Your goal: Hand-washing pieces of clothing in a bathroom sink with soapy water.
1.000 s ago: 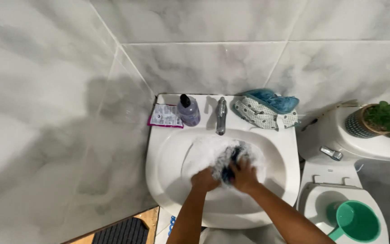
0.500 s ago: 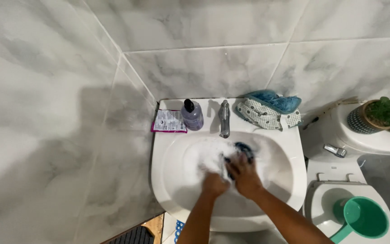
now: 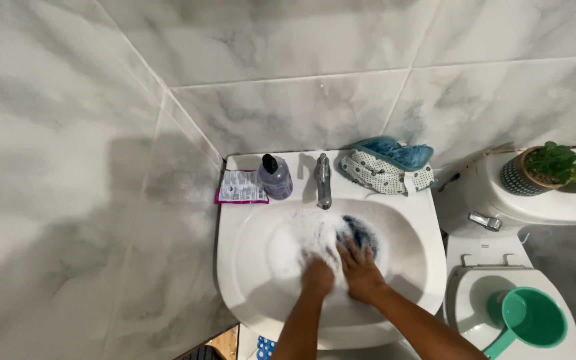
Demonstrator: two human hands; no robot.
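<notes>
Grey-veined marble tiles [image 3: 288,80] covered the walls, meeting at a corner on the left. A white toilet [image 3: 515,300] stood to the right, its cistern [image 3: 535,207] against the wall with a potted plant [image 3: 548,167] on top and a green scoop [image 3: 528,320] on the lid. Light fell evenly, with a soft shadow [image 3: 135,173] on the left wall.
</notes>
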